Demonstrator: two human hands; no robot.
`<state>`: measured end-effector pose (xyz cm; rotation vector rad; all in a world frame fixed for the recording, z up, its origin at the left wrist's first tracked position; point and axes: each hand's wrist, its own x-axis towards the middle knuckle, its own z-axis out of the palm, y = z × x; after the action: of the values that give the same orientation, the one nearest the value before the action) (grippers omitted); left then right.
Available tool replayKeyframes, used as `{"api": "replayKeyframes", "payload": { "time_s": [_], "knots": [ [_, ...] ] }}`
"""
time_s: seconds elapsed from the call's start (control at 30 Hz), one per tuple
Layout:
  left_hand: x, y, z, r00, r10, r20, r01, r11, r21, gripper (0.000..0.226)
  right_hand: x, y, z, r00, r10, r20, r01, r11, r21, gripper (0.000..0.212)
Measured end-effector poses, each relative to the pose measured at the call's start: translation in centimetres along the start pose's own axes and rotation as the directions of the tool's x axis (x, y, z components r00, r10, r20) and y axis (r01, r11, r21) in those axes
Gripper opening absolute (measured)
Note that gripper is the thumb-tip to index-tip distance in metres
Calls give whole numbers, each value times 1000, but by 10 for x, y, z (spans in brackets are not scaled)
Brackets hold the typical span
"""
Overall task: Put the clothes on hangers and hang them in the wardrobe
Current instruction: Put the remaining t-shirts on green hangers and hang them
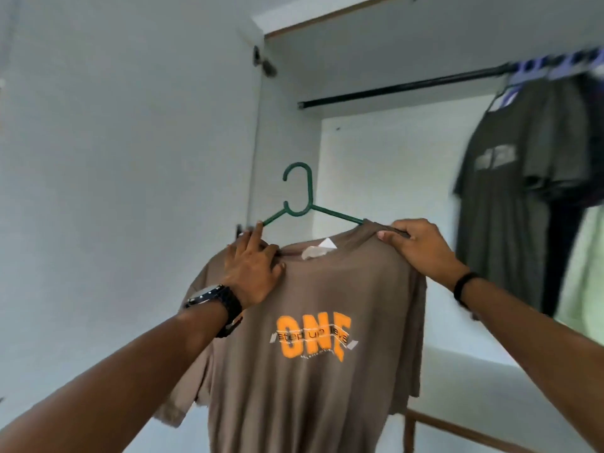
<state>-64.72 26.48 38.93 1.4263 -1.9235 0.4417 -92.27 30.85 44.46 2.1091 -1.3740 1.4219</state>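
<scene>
A brown T-shirt [313, 380] with an orange "ONE" print hangs in front of me on a green plastic hanger [299, 194]. The hanger's hook points up, well below the black wardrobe rail [402, 88]. My left hand [253, 266] grips the shirt's left shoulder at the collar, one finger reaching along the hanger's arm. My right hand [415, 243] pinches the right shoulder of the shirt over the hanger's other arm.
The open wardrobe has a white back wall [385, 178] and a white door or side panel [130, 158] at left. A dark grey T-shirt [510, 204] and other clothes hang from the rail's right end. A wooden edge [457, 429] runs at lower right.
</scene>
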Motion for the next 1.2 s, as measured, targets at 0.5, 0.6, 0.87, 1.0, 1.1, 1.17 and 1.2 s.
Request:
{"api": "replayKeyframes", "payload": {
  "time_s": [0.5, 0.6, 0.87, 1.0, 1.1, 1.17, 1.2],
  "knots": [
    [196, 193, -32, 929, 360, -82, -363, 853, -374, 37, 117, 8, -185, 954, -8, -300, -143, 867, -478, 40],
    [228, 233, -9, 900, 426, -92, -424, 809, -407, 46, 136, 37, -200, 933, -39, -358, -167, 835, -525, 39],
    [320, 333, 44, 875, 457, -160, -464, 697, -547, 44, 202, 120, -236, 867, -125, -482, -197, 803, -563, 28],
    [369, 368, 63, 866, 466, -180, -472, 646, -600, 48, 236, 163, -235, 804, -159, -574, -217, 819, -531, 24],
    [405, 389, 79, 841, 481, -248, -518, 581, -628, 45, 263, 197, -232, 739, -179, -650, -256, 817, -516, 23],
    [422, 400, 84, 812, 500, -300, -559, 518, -647, 44, 277, 213, -230, 698, -190, -691, -282, 814, -508, 21],
    [428, 404, 86, 802, 505, -320, -572, 492, -657, 42, 283, 220, -229, 683, -190, -705, -294, 813, -503, 21]
  ]
}}
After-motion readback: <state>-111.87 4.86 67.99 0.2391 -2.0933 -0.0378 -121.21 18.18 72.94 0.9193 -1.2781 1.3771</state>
